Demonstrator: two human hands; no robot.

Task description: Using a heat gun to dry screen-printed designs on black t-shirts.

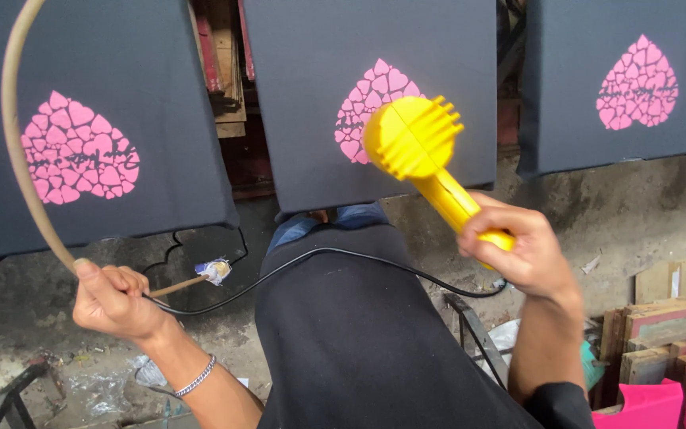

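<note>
My right hand (518, 246) grips the handle of a yellow heat gun (416, 143), its round finned head held over the pink heart print (365, 107) on the middle black fabric panel (319, 103). My left hand (111, 300) is closed around a tan hose (16, 151) that curves up to the top left, together with the gun's black cord (335, 256), which runs across my lap. The hose's short end, with a taped tip (216, 270), sticks out to the right of the left hand.
Two more black panels with pink heart prints hang at the left (81, 151) and right (637, 83). Below is a dirty concrete floor (613, 214). Wooden boards (660, 334) and pink containers (676, 397) lie at lower right. A metal frame (470, 326) stands by my leg.
</note>
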